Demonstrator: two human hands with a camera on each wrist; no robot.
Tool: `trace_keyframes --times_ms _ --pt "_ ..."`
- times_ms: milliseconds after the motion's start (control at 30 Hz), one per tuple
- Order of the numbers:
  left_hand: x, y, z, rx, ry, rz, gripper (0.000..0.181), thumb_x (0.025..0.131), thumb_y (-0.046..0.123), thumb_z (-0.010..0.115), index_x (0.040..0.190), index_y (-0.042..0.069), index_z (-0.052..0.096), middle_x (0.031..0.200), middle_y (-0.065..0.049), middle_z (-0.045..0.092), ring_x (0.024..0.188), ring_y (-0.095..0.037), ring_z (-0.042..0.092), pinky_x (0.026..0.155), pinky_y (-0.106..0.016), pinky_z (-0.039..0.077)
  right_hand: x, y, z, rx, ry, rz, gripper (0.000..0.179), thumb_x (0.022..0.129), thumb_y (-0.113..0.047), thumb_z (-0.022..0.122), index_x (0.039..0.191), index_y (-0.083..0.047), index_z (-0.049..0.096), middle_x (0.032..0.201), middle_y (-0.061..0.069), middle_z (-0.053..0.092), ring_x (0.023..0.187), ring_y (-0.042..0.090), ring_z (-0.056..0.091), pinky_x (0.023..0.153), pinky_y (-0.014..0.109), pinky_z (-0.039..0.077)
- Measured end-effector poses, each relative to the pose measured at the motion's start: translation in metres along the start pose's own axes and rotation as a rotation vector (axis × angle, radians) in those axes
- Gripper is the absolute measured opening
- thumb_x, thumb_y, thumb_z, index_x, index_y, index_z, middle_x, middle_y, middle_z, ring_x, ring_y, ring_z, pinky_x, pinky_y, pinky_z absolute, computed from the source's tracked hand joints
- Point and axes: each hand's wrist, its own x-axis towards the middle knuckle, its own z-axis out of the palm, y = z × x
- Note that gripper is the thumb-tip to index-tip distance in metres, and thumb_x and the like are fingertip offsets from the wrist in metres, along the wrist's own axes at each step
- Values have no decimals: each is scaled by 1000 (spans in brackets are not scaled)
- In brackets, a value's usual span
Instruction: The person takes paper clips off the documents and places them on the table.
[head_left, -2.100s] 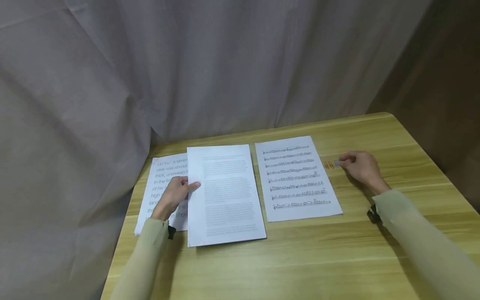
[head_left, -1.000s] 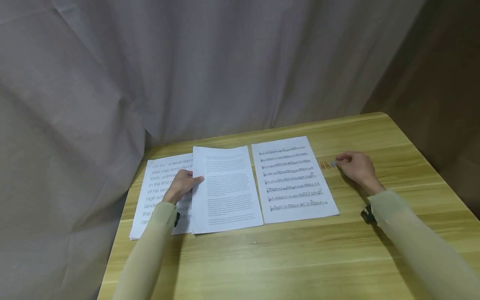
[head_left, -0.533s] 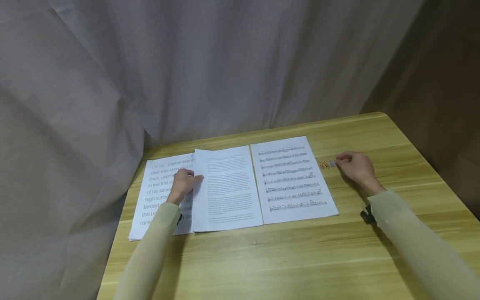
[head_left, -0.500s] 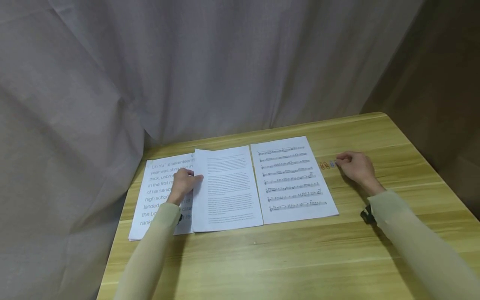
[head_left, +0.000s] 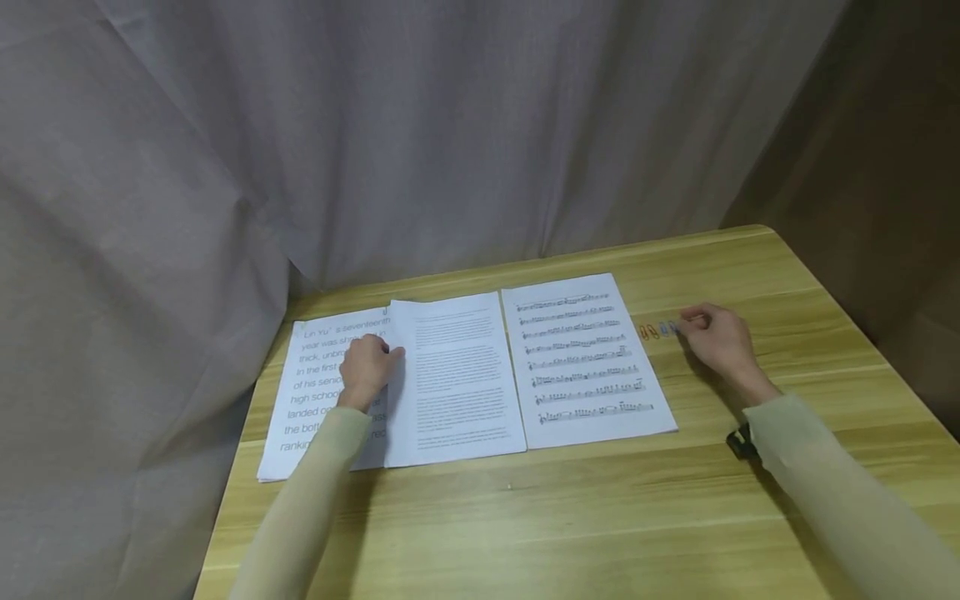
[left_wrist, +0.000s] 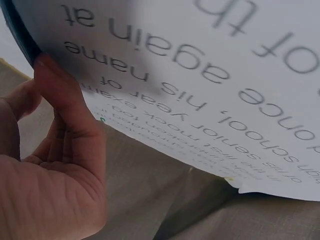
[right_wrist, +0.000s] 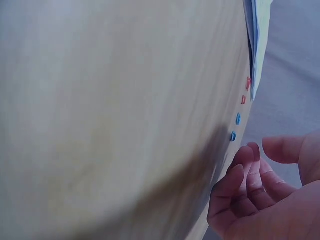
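Note:
My left hand (head_left: 366,367) is at the left edge of the middle stack of small-print pages (head_left: 457,375), its thumb and fingers loosely bent. In the left wrist view a fingertip touches the stack's dark edge; no pinch shows. Beneath the hand lies a stack of large-print pages (head_left: 315,392), partly covered by the middle stack. My right hand (head_left: 722,340) hovers beside a row of paper clips, thumb apart from the fingers and nothing between them. Two red paper clips (right_wrist: 243,99) and two blue paper clips (right_wrist: 233,136) lie on the table.
A sheet-music stack (head_left: 588,358) lies between the middle stack and the clips. A small green thing (left_wrist: 102,119) shows at the large-print pages' top edge. The wooden table (head_left: 570,517) meets a grey curtain (head_left: 420,142) behind.
The small-print stack has come down onto the table, overlapping the large-print pages. My right hand has drawn slightly right, and the second blue paper clip shows more clearly beside its fingertips.

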Motion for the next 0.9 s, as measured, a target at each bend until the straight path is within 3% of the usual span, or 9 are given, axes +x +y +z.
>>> trace_keyframes --times_ms 133,400,567,700,800,900 --pt "0 -5 0 15 6 -3 40 105 34 68 119 -3 77 119 -24 78 104 -37 75 93 -50 60 -3 -2 0 15 7 -15 42 111 -27 59 135 6 67 118 30 70 94 31 64 70 27 47" --pt "-5 -30 -9 -12 80 5 31 103 28 68 110 0 79 114 -24 79 93 -36 74 80 -46 58 -20 -8 2 71 -3 -51 42 111 -26 58 138 6 66 123 32 70 101 36 67 71 22 49" --pt "-8 -54 -21 -2 167 -82 33 101 27 66 112 -2 76 114 -28 78 98 -45 73 88 -58 56 -45 -26 3 87 9 -72 39 110 -23 57 134 6 68 115 28 73 84 21 64 63 23 50" --pt "-10 -75 -31 23 200 -177 55 100 36 66 128 -11 65 128 -37 67 116 -54 64 98 -66 52 -66 -48 8 82 29 -94 34 107 -17 60 131 5 71 107 23 74 77 13 59 60 23 47" --pt "-9 -91 -37 55 181 -256 77 98 46 67 137 -18 51 135 -42 54 127 -57 53 105 -69 47 -80 -64 13 96 26 -126 30 106 -14 65 128 5 73 104 22 74 76 11 58 61 21 46" --pt "-8 -104 -42 98 138 -329 91 96 55 68 139 -22 45 137 -44 50 130 -58 48 109 -70 44 -93 -77 19 121 9 -167 27 104 -13 70 124 5 73 99 20 74 74 7 57 61 20 45"
